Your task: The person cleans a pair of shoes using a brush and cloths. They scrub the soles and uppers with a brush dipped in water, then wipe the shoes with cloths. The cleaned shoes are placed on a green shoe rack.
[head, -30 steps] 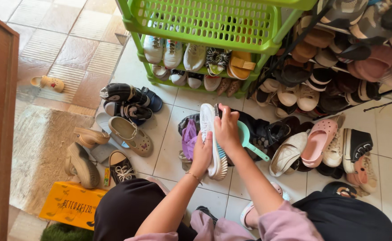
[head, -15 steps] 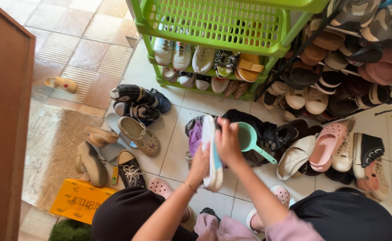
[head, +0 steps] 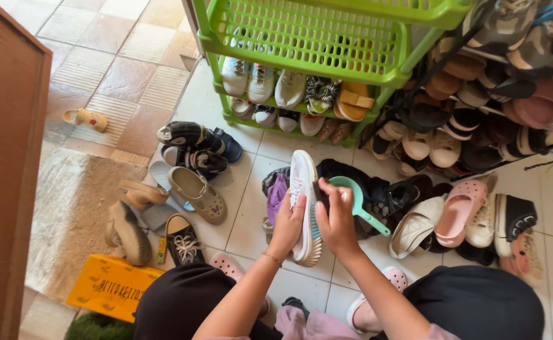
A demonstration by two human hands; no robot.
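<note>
My left hand (head: 287, 225) grips a white knit sneaker (head: 303, 195) with a blue-and-white striped sole, held on edge above the tiled floor. My right hand (head: 335, 221) presses against the sneaker's sole side and holds a small dark brush, mostly hidden by the fingers. Just behind my right hand a teal plastic scoop (head: 352, 198) lies on a heap of dark cloth (head: 364, 186). A purple cloth (head: 277, 194) shows to the left of the sneaker.
A green plastic shoe rack (head: 302, 44) with several shoes stands ahead; a dark rack (head: 478, 94) packed with sandals stands to the right. Loose shoes lie on the floor at left (head: 191, 148) and right (head: 459, 211). A yellow box (head: 109, 286), a mat (head: 68, 214) and a brown door (head: 2, 170) are at left.
My right hand has slid down the sneaker's side toward me. The sneaker has tipped so that its white upper shows more. The view has shifted slightly.
</note>
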